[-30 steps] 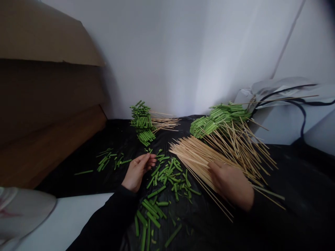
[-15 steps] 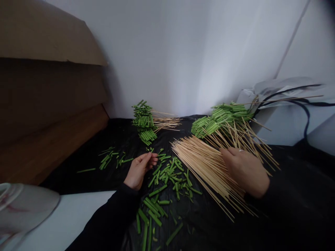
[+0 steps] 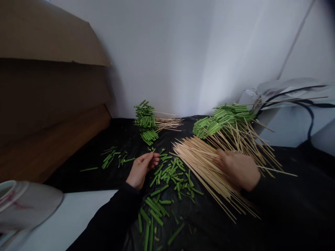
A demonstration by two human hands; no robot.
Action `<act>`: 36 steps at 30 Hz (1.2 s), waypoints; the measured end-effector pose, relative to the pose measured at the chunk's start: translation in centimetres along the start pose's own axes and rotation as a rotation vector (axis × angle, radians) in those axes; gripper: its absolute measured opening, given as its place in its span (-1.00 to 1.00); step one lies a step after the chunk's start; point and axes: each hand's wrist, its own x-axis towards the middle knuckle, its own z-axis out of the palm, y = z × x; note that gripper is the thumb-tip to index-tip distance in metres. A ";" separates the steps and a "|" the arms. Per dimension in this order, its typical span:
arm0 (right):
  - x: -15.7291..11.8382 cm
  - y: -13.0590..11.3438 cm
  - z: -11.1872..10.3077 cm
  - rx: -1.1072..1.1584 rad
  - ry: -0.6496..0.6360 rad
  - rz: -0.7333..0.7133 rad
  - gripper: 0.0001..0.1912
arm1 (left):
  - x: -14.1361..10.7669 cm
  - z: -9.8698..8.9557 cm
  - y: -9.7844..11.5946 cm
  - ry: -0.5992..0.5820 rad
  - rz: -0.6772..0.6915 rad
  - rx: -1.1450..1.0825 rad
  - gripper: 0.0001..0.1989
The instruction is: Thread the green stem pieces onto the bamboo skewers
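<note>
My left hand (image 3: 142, 168) is closed in a pinch beside loose cut green stems (image 3: 171, 170); a small green bit shows at its fingertips, too small to make out fully. Over a fanned pile of thin wooden skewers (image 3: 201, 158), my right hand (image 3: 239, 169) is closed on a skewer that points left across the pile, its far end sticking out to the right behind the hand. Behind stand two stacks of skewered green stems, one at the middle left (image 3: 145, 120) and a larger one at the right (image 3: 225, 118).
Black plastic sheeting (image 3: 104, 181) covers the surface. A cardboard box (image 3: 52, 35) rises at the left, above a white container (image 3: 28, 205). Plastic bags with black straps (image 3: 290, 92) lie at the right, near the pale wall (image 3: 167, 59).
My right hand has moved left over the skewers, and one skewer now sticks out behind it. My left hand keeps nearly the same pinch. The whole view has shifted slightly.
</note>
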 end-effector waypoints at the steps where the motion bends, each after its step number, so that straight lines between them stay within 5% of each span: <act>1: 0.0 0.1 0.0 -0.003 0.029 0.002 -0.70 | 0.0 0.0 0.0 0.001 -0.002 0.000 -0.65; 10: -0.5 -0.1 -1.3 0.084 0.145 -0.006 -0.68 | 0.2 -0.2 -0.3 -0.012 0.000 0.028 -0.63; 18: -0.5 -7.0 -4.1 0.402 -0.127 -0.151 -0.82 | 0.1 -0.1 -0.6 -0.083 0.256 0.367 -0.63; 26: 1.1 -8.3 -1.4 0.254 -0.025 -0.056 -0.85 | -0.5 0.3 -1.3 -0.237 0.566 0.819 -0.78; 36: 0.6 -8.3 0.8 0.360 0.216 -0.143 -0.81 | 0.4 2.8 1.0 -0.246 0.427 1.194 -0.80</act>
